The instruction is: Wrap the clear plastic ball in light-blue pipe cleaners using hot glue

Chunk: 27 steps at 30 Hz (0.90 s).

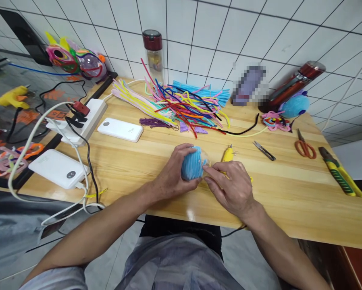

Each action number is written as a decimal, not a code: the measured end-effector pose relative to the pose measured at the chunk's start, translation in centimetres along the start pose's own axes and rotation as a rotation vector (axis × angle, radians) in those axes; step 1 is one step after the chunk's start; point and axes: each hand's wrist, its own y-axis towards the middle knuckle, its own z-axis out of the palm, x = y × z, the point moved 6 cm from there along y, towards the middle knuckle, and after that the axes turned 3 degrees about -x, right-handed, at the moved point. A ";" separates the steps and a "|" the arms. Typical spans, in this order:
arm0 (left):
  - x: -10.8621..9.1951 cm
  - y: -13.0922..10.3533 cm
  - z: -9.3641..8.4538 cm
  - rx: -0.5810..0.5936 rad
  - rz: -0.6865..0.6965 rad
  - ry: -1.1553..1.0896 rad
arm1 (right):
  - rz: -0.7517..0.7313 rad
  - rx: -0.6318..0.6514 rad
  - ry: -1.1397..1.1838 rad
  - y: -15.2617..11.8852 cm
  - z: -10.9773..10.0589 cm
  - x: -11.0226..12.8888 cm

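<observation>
A clear ball partly covered in light-blue pipe cleaner rows (192,164) is gripped in my left hand (172,171), its thumb and fingers curved round the left side. My right hand (234,187) is closed in a pinch at the ball's right side, fingertips against the uncovered clear part. Small blue bits show beside those fingertips; what they pinch is too small to make out. Just behind my right hand lies a yellow glue gun (228,154), partly hidden by it.
Loose coloured pipe cleaners (187,102) are heaped at the back. Snips (264,150), scissors (304,147) and pliers (340,173) lie right. White power banks (119,129), a power strip (87,121) and cables are left. A finished-looking blue ball (296,106) stands beside a red flask (296,84).
</observation>
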 end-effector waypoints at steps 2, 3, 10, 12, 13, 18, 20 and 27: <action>-0.1 0.0 0.0 0.001 0.005 -0.001 | 0.011 0.000 0.008 -0.1 0.1 -0.1; -0.1 0.0 0.0 0.003 0.005 -0.001 | 0.019 0.001 0.013 -0.1 0.1 -0.2; 0.0 0.0 0.1 0.039 -0.012 0.013 | 0.045 0.021 0.041 -0.3 0.3 -0.4; 0.0 0.1 0.1 0.046 -0.014 0.015 | 0.045 0.023 0.041 -0.2 0.3 -0.4; -0.1 0.1 0.1 0.047 -0.014 0.011 | 0.046 0.023 0.041 -0.2 0.3 -0.4; -0.2 0.1 0.0 0.038 -0.007 -0.012 | 0.045 0.019 0.061 -0.1 0.3 -0.5; -0.1 0.1 0.0 0.037 -0.012 -0.009 | 0.050 0.021 0.071 0.0 0.3 -0.5; 0.0 0.0 0.1 0.061 -0.025 0.022 | 0.057 0.048 0.096 0.3 0.2 -0.4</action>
